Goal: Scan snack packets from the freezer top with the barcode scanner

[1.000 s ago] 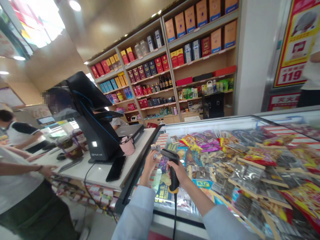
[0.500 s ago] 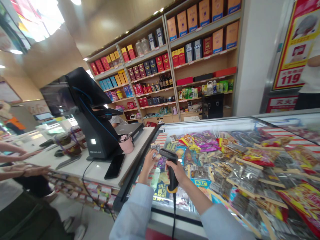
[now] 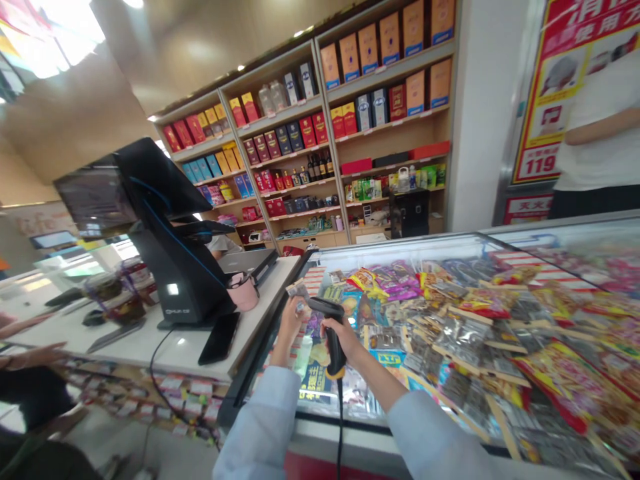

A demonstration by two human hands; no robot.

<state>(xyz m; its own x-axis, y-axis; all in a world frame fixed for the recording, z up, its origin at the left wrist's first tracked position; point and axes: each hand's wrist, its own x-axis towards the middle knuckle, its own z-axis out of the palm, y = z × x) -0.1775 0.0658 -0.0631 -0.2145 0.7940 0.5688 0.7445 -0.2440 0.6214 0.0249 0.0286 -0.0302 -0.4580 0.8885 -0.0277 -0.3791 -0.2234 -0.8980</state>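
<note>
My right hand (image 3: 341, 333) grips the handle of a black corded barcode scanner (image 3: 327, 320), whose head points left. My left hand (image 3: 291, 321) pinches a small silvery packet (image 3: 297, 291) held just in front of the scanner's head. Both hands hover over the glass-topped freezer (image 3: 415, 241) full of snack packets (image 3: 450, 327). Light blue sleeves cover both my forearms.
A black checkout terminal (image 3: 165, 247) stands on the white counter (image 3: 150, 340) to the left, with a dark phone (image 3: 219, 338) and a pink cup (image 3: 243, 292) beside it. Another person's hands (image 3: 30, 353) reach in at far left. A person in white (image 3: 600, 147) stands at right. Shelves of boxes (image 3: 320, 127) line the back wall.
The view has swung right and my hands have shifted slightly left in it, keeping the scanner and packet together. The people at the left counter have mostly left the view.
</note>
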